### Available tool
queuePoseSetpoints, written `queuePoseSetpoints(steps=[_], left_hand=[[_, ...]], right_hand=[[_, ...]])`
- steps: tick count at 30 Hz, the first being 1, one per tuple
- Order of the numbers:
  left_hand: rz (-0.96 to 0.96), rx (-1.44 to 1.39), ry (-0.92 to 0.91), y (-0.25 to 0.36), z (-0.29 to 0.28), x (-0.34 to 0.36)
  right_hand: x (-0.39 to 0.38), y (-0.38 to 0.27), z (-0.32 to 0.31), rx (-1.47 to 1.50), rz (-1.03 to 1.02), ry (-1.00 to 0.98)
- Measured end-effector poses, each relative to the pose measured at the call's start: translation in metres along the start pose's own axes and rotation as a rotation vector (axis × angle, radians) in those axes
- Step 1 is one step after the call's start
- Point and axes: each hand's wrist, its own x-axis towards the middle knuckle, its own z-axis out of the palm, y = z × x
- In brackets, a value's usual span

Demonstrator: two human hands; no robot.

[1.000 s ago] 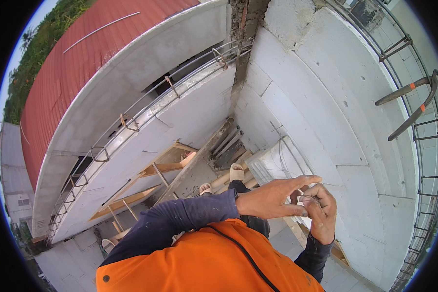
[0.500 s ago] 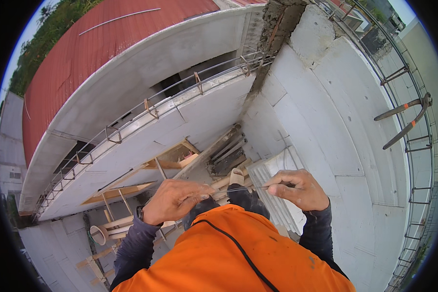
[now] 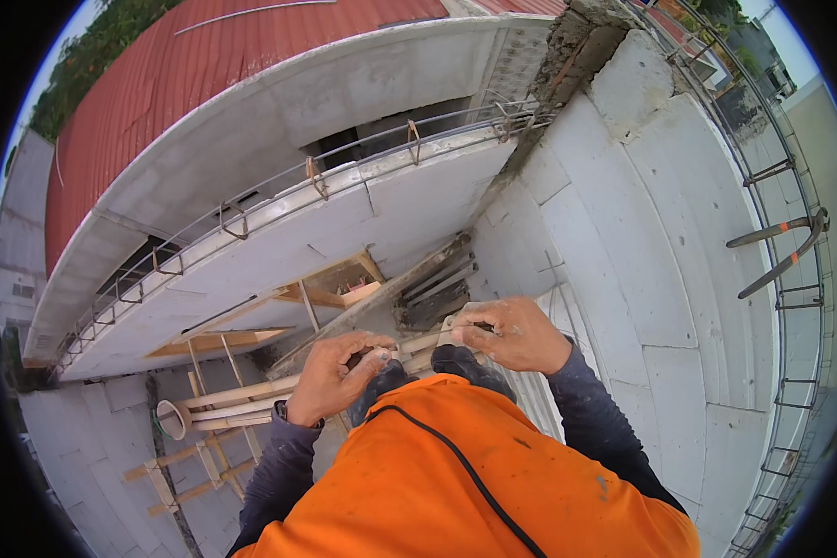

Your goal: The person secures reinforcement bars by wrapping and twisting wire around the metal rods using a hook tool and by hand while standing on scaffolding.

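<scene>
My left hand [image 3: 342, 374] is closed in a pinch, thumb against the fingers, in front of my body. To its right, my right hand [image 3: 513, 335] is pinched the same way, its fingertips turned toward the left. A thin tie wire runs from one hand to the other; against the cluttered ground it barely shows, and its ends are hidden. Pincers [image 3: 794, 253] with dark handles and orange bands hang on the rebar [image 3: 803, 307] along the right wall, apart from both hands.
White block walls [image 3: 623, 242] meet at a corner ahead. Stirrups and rebar [image 3: 344, 177] line the left wall's top. Below are timber frames [image 3: 330, 279], pale pipes [image 3: 242, 409] and my dark boots [image 3: 456, 363]. A red metal roof [image 3: 158, 121] rises beyond.
My hands have come closer together, the right moving left and slightly up. The wire's span between them is shorter. The view has shifted a little.
</scene>
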Motion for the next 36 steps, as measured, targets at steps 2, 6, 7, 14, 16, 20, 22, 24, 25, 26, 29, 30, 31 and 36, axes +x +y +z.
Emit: queuePoseSetpoints(steps=[2,6,7,14,16,20,22,24,25,26,29,30,31,36], left_hand=[[0.143,0.029,0.064,-0.001,0.015,0.008],[0.090,0.009,0.116,-0.022,-0.008,-0.002],[0.076,0.025,0.083,-0.025,-0.012,-0.002],[0.216,0.064,0.086,-0.012,0.002,0.020],[0.111,0.031,0.096,-0.018,-0.012,0.018],[0.224,0.063,0.142,0.001,-0.006,0.036],[0.231,0.067,0.155,-0.001,-0.008,0.043],[0.216,0.048,0.193,-0.005,-0.017,0.045],[0.218,0.036,0.196,-0.006,-0.020,0.047],[0.225,0.024,0.200,-0.006,-0.021,0.048],[0.226,-0.002,0.188,0.000,-0.023,0.053],[0.236,-0.005,0.182,0.001,-0.024,0.055],[0.247,-0.007,0.175,0.001,-0.025,0.056],[0.198,-0.096,0.104,0.010,-0.025,0.063]], right_hand=[[0.011,-0.011,0.011,-0.022,-0.068,-0.015],[0.006,-0.007,-0.002,0.106,0.149,0.004],[0.003,0.005,-0.001,0.022,0.052,0.063],[0.023,-0.027,0.021,0.018,-0.041,0.098],[0.020,-0.016,0.003,0.056,0.114,0.103],[0.037,-0.025,0.016,0.018,-0.096,0.146],[0.039,-0.027,0.006,0.120,0.033,0.168],[0.037,-0.019,-0.005,0.252,0.109,0.173],[0.033,-0.012,-0.013,0.334,0.123,0.166],[0.030,-0.008,-0.019,0.413,0.136,0.163],[0.023,-0.002,-0.026,0.647,0.180,0.073],[0.020,0.000,-0.029,0.723,0.195,0.047],[0.016,0.004,-0.030,0.797,0.159,0.046],[0.004,0.024,-0.025,1.070,0.044,0.034]])
